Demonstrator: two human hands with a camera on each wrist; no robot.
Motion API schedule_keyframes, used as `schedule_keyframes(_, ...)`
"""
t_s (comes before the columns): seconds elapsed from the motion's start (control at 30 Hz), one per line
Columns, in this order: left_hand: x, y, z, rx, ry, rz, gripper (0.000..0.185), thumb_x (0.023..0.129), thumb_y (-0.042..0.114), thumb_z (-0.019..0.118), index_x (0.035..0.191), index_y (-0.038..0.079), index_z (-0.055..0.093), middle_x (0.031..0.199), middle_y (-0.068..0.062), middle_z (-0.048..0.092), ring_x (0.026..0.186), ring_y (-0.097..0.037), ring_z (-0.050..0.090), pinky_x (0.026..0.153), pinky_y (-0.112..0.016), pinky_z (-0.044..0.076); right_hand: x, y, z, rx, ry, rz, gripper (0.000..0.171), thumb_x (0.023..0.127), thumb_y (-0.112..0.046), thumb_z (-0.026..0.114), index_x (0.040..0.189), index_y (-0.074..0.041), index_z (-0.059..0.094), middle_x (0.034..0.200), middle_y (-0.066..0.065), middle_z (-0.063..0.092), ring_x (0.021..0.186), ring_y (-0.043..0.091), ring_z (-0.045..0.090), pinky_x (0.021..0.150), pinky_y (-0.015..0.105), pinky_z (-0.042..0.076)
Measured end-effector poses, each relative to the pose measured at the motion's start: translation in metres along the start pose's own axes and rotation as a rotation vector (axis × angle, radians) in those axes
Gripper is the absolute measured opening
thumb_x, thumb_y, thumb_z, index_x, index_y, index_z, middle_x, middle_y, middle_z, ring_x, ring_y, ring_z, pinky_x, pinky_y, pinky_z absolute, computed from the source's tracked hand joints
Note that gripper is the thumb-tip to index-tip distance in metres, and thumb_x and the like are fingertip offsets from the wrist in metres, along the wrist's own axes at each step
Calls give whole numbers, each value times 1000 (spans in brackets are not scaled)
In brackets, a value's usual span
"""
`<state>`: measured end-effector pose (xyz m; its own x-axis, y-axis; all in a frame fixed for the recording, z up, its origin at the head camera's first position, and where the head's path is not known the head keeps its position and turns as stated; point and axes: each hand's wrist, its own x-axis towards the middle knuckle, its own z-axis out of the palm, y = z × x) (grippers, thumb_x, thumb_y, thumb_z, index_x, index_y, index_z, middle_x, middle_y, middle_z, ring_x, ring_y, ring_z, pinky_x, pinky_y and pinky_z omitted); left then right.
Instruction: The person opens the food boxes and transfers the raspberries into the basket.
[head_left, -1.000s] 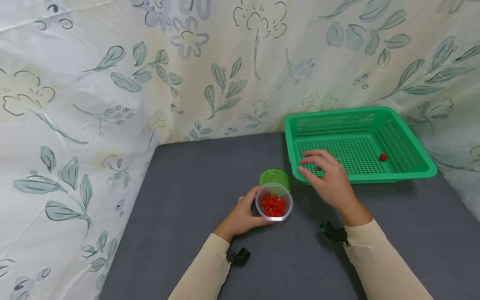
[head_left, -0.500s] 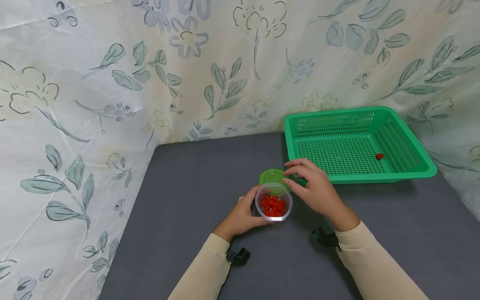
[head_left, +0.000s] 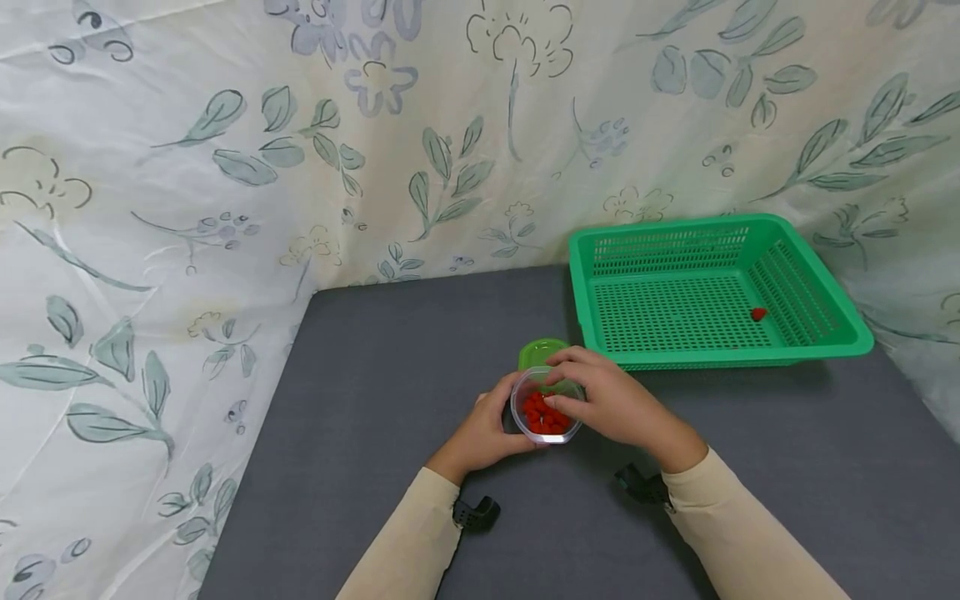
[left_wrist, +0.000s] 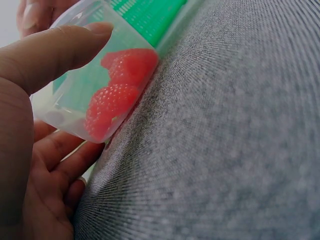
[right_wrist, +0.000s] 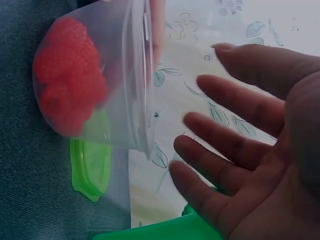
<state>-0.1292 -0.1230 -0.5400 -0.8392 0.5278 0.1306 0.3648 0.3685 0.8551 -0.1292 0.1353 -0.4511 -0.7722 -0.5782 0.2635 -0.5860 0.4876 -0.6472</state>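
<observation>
1. Head view: the left hand (head_left: 487, 425) curls round the left side of a clear plastic cup (head_left: 547, 406) that stands on the grey table (head_left: 390, 367), roughly midway across it and nearer the front edge than the back.
2. Left wrist view shows the thumb (left_wrist: 55, 47) pressed along the cup wall (left_wrist: 75, 100) and the other fingers (left_wrist: 60, 155) folded beneath and behind it, so the hand grips the cup; red berries (left_wrist: 117, 95) show through the plastic.
3. The right hand (head_left: 611, 404) hovers over the mouth of the cup, its fingertips (head_left: 558, 387) dipping at the rim above the red berries (head_left: 543, 412).
4. Right wrist view: the right hand's fingers (right_wrist: 230, 145) are spread and only lightly bent, palm facing the cup's open mouth (right_wrist: 137, 75); nothing is pinched between them here. Whether a fingertip touches a berry cannot be told.
5. A green lid (head_left: 542, 352) lies flat on the table just behind the cup, touching or nearly touching it.
6. A green perforated basket (head_left: 825, 333) sits at the table's back right, against the flowered cloth (head_left: 225, 167), with a single red berry (head_left: 759, 314) on its floor near the right wall.
7. Both forearms wear cream sleeves (head_left: 750, 533), each with a black strap clip (head_left: 476, 512) at the wrist.
</observation>
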Motion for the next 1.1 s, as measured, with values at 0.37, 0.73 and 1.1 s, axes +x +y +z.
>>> schedule_keyframes(0.37,-1,-1,2,-3,9,-16,98,87,35,94,167,32,38,156,11,56,139,-10,52,117,-51,30,-1,4,8,-130,-134,89,11,96,-10,85,105,-13,80,152,24,54,136,44,54,97,53,55)
schedule_keyframes(0.73,-1,-1,4,7,14,-12,96,87,32,92,167,31,39,157,12,55,140,-13,50,116,-52,32,2,10,14,-195,-161,286,15,95,-21,87,87,-16,76,148,28,57,121,44,65,88,50,58)
schedule_keyframes(1.1,-2,-2,5,22,20,-31,95,87,32,90,168,34,40,157,16,53,138,-16,48,114,-51,35,4,9,32,-267,-136,361,21,92,-17,87,79,-15,71,134,21,64,90,27,64,74,42,56)
